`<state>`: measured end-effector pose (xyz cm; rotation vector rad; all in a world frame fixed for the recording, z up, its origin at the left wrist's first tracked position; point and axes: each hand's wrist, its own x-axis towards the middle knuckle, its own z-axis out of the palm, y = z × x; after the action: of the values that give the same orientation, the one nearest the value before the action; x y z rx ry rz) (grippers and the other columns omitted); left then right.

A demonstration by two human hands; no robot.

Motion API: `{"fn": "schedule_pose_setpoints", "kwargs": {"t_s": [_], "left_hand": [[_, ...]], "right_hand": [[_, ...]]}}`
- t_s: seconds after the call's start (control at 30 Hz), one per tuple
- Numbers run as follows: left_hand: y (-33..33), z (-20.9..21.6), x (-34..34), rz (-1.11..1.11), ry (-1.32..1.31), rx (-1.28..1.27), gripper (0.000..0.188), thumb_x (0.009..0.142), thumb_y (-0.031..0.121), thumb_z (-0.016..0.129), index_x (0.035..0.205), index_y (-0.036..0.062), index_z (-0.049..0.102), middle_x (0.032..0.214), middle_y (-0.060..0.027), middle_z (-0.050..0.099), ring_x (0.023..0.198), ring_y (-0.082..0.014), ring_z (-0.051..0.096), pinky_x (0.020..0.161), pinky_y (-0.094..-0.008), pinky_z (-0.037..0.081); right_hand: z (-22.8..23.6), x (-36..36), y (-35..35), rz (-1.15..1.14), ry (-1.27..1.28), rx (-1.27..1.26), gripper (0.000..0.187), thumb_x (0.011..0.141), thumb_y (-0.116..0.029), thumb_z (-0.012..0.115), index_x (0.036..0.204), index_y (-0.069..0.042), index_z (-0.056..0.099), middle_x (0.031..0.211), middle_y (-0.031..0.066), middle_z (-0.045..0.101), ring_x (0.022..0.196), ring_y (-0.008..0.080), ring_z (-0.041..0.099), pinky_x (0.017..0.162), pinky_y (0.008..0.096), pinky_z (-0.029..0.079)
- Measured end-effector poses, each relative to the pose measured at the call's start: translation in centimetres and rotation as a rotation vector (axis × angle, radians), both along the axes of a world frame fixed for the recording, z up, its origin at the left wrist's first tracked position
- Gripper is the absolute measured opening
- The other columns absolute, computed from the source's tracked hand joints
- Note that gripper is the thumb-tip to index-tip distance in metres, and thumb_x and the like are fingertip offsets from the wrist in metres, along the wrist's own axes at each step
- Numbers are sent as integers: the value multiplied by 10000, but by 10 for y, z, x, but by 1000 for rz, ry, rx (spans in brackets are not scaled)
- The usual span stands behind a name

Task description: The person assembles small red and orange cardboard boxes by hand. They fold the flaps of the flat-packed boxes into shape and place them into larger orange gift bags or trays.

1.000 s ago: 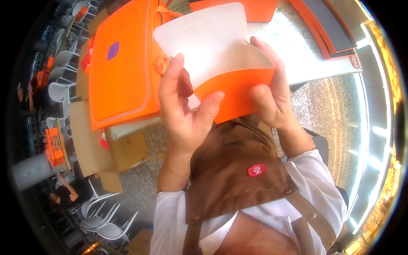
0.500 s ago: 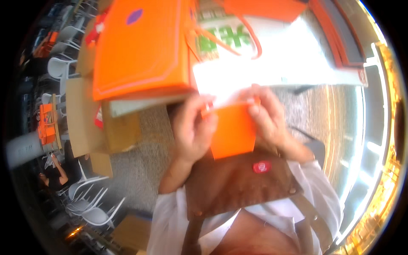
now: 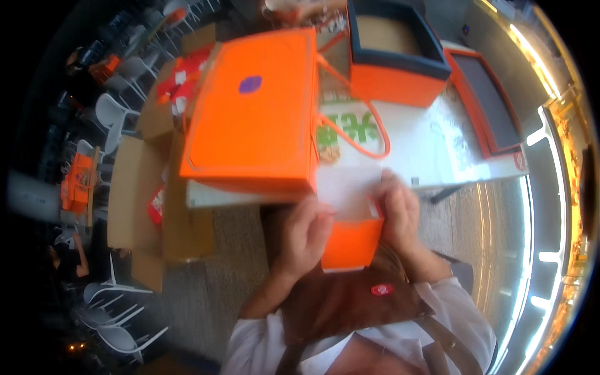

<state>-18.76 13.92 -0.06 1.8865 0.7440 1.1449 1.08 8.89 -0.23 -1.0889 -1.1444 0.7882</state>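
Note:
Between my two hands is a small orange carton (image 3: 351,244), its white inner flap (image 3: 349,187) standing up on the far side. My left hand (image 3: 305,232) pinches the carton's upper left edge with bent fingers. At the upper right edge, my right hand (image 3: 400,215) grips it, thumb and fingers closed. The carton is in front of my brown apron (image 3: 356,306), close to the table's near edge; I cannot see what is inside it.
A large orange bag (image 3: 250,119) with a cord handle lies on the white table (image 3: 431,169). An open orange box (image 3: 400,84) and a shallow orange tray (image 3: 487,106) are behind and right. An open cardboard box (image 3: 134,200) with red packets stands left. White chairs (image 3: 112,115) are farther left.
The view has shifted, so the table and bag appear lower and the open box shows at the back. The carton has stayed in both hands, and its upper opening now shows more.

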Motion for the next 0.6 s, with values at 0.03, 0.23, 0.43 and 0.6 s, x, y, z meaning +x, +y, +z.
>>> {"fn": "schedule_pose_setpoints", "kwargs": {"t_s": [0.03,0.23,0.43,0.6], "left_hand": [[0,-4,0,26,15,-24,93,954,102,596,952,10,607,829,-116,556,729,-228,569,679,-308,462],[-3,7,-2,-6,-89,-64,105,975,121,596,966,20,620,861,-82,595,740,-154,555,688,-267,458],[1,8,-1,-68,-100,-79,107,979,110,592,962,10,627,864,-65,602,752,-130,542,701,-248,447],[0,11,3,-73,-99,-76,102,972,94,593,951,4,636,856,-63,602,749,-128,539,697,-249,447]], "right_hand": [[11,-10,1,-135,151,-133,344,1051,-351,471,953,-40,579,799,-19,527,648,53,416,637,235,385],[24,-1,14,-42,337,-123,267,1043,-311,504,947,-77,590,812,-59,538,705,23,424,635,193,357],[32,12,24,-14,220,-109,296,1064,-290,442,1000,-34,575,879,60,637,754,91,570,674,238,469],[35,17,24,42,287,-210,260,1038,-265,497,1004,-22,585,915,75,652,772,101,575,682,249,472]]}}
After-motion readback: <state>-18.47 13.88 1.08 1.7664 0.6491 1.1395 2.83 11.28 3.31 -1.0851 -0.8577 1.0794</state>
